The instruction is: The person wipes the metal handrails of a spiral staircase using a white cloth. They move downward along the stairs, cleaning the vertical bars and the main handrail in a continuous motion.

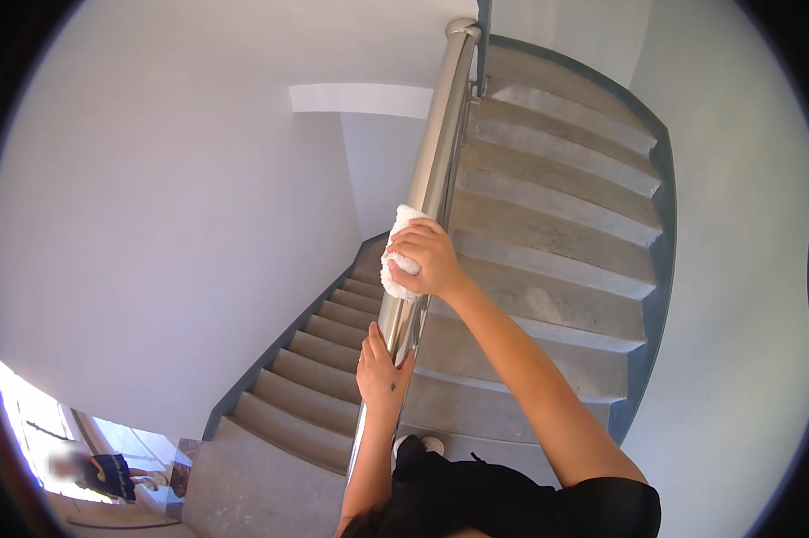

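A polished metal handrail runs from the bottom of the view up to a rounded end cap. Around its upper surface, my right hand presses a folded white terry cloth, fingers bent over the cloth. Lower on the same rail rests my left hand, with its thumb on the right side and its fingers on the left; the rail lies between them. It holds no cloth.
Concrete stairs rise to the right of the rail; another flight lies to the left. Grey-blue skirting edges the pale wall. At the lower left, another person stands near a bright opening.
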A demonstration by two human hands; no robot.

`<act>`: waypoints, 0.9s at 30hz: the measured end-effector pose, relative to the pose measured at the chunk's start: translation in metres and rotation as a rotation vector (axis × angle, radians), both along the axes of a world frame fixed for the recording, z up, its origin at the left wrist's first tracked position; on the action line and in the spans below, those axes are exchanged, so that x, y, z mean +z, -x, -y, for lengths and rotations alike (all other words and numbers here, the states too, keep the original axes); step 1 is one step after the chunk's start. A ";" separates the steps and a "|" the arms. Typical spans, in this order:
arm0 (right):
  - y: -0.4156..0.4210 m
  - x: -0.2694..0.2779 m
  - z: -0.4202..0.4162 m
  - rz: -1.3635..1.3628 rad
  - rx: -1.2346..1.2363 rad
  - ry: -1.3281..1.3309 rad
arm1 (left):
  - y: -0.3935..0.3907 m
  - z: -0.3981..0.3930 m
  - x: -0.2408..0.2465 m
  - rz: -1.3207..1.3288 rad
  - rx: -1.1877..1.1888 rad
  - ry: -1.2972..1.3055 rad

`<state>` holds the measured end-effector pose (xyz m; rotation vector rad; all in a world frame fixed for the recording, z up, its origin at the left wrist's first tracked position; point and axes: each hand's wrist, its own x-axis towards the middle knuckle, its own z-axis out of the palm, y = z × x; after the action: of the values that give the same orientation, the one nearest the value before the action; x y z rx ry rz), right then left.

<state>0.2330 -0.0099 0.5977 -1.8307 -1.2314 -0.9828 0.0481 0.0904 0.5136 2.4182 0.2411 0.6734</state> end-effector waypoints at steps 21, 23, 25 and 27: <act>0.063 -0.037 -0.005 -0.090 -0.061 0.018 | -0.007 -0.003 -0.009 0.022 -0.027 -0.021; 0.048 -0.031 0.001 -0.063 0.020 0.068 | -0.003 -0.001 -0.005 0.014 -0.023 -0.008; 0.030 -0.018 0.005 -0.056 0.009 0.077 | -0.005 0.001 0.001 0.016 -0.021 -0.016; 0.006 -0.005 0.005 -0.057 -0.011 0.054 | -0.004 0.000 0.004 0.012 -0.007 -0.041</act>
<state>0.2267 -0.0146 0.5927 -1.8961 -1.2255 -0.9049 0.0520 0.0902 0.5171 2.4526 0.2166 0.6955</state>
